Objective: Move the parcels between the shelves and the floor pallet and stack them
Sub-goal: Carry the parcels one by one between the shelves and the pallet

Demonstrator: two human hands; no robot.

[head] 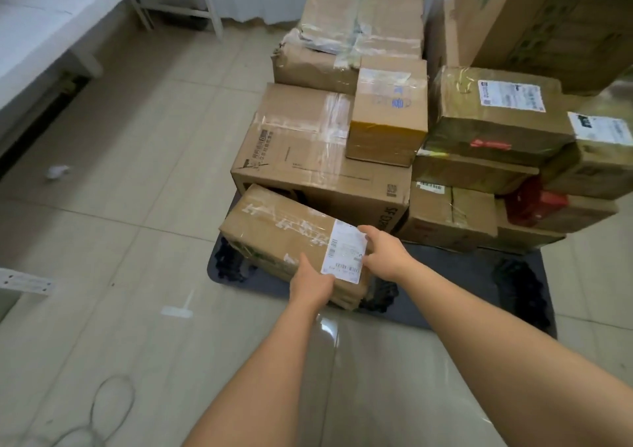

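Observation:
A flat brown parcel (284, 237) with a white shipping label lies tilted at the front left of the dark floor pallet (455, 285), leaning against a large carton (298, 152). My left hand (313, 284) grips its near edge under the label. My right hand (385, 253) holds its right end beside the label, fingers curled over the corner. A small box (388, 117) sits on the large carton. More taped parcels (493, 121) are stacked on the pallet's right side.
A taped bundle (356, 25) stands at the back of the pallet, with tall cartons (555, 18) at the upper right. A white shelf frame (41, 28) runs along the left. A cable (109, 409) loops on the tiled floor at lower left.

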